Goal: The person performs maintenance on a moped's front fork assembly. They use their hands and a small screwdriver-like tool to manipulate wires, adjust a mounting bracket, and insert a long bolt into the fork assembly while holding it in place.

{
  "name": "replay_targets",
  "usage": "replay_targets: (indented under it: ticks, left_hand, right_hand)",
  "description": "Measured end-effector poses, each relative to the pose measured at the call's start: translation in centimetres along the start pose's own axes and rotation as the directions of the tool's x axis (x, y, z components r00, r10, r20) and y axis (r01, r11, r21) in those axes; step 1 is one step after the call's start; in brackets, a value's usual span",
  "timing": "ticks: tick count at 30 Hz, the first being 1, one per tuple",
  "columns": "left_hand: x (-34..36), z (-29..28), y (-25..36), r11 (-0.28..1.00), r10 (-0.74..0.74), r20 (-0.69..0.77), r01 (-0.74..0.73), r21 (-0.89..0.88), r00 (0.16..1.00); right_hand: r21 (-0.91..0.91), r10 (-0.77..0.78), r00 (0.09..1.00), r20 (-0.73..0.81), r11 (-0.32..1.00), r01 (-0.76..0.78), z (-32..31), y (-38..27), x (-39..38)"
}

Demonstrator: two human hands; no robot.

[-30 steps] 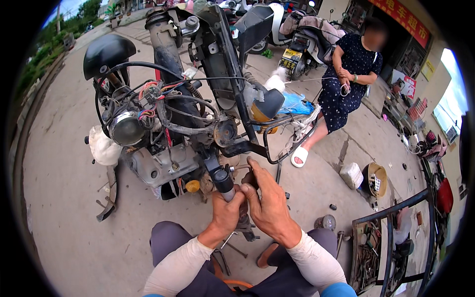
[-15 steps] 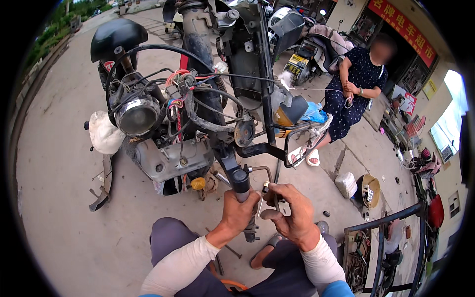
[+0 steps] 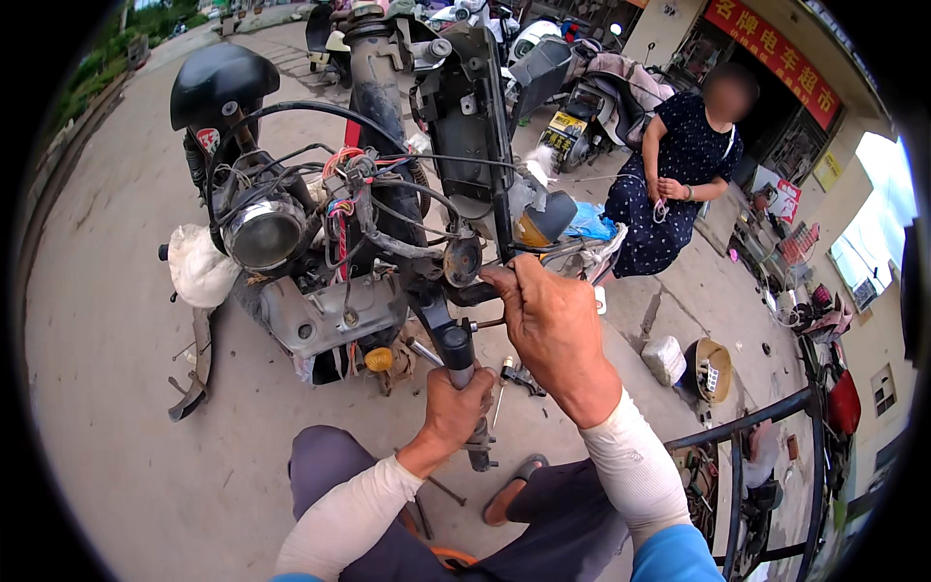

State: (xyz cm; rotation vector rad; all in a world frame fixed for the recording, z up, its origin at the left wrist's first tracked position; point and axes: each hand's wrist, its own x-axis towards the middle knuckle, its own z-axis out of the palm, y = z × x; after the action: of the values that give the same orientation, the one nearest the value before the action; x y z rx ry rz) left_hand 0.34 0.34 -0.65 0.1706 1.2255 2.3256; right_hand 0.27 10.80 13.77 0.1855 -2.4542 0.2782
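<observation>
My left hand [image 3: 450, 413] is closed around the grey fork tube [image 3: 478, 438], just below its black clamp [image 3: 456, 339]. My right hand [image 3: 555, 330] is closed, raised to the right of the clamp, gripping a bent metal bar tool [image 3: 489, 324] that runs into the clamp's side; its fingers hide the tool's far end. Those fingertips are beside a round black horn-like part [image 3: 462, 260]. Above, the stripped scooter front shows a chrome headlamp [image 3: 262, 237], tangled wires, cables and a grey plate [image 3: 320, 312] with an amber lamp [image 3: 377, 360]. Small loose hardware [image 3: 524, 378] lies right of the tube.
A seated person [image 3: 669, 184] in a dark dotted dress holds a cord at right. Parked scooters [image 3: 606, 107] stand behind. A plastic jug [image 3: 663, 360], yellow bowl [image 3: 715, 377] and black metal frame [image 3: 795, 403] with tools are to the right. A curved bracket [image 3: 199, 373] lies left.
My right hand has moved up from beside the fork tube toward the horn-like part, turning the bent tool upward. My left hand stays around the tube. The seated person's foot is now mostly hidden.
</observation>
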Motion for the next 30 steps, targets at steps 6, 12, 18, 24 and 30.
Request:
replay_targets:
  ticks: [6,12,18,24,30]
  left_hand:
    - [0.7,-0.4,-0.6,0.998,0.067,0.034,-0.067,-0.016,0.997]
    - [0.5,-0.1,-0.4,0.998,0.055,0.021,-0.055,-0.003,0.998]
    - [0.5,-0.4,-0.4,0.998,0.059,0.043,-0.060,0.010,0.997]
    - [0.3,0.2,-0.2,0.997,0.068,0.003,-0.068,0.041,0.998]
    - [0.5,-0.1,-0.5,0.999,0.047,0.002,-0.047,-0.016,0.999]
  right_hand:
    - [-0.062,0.017,0.994,0.106,0.998,-0.010,-1.7,-0.7,0.9]
    - [-0.216,0.062,0.998,0.021,0.975,-0.056,-0.6,-1.6,0.8]
    - [-0.217,0.085,0.996,-0.013,0.972,-0.085,-0.4,-1.8,0.5]
    - [-0.191,0.055,0.998,-0.012,0.980,-0.056,-0.5,-1.5,0.4]
    - [-0.233,0.027,0.999,0.039,0.972,-0.017,-1.0,-1.5,1.0]
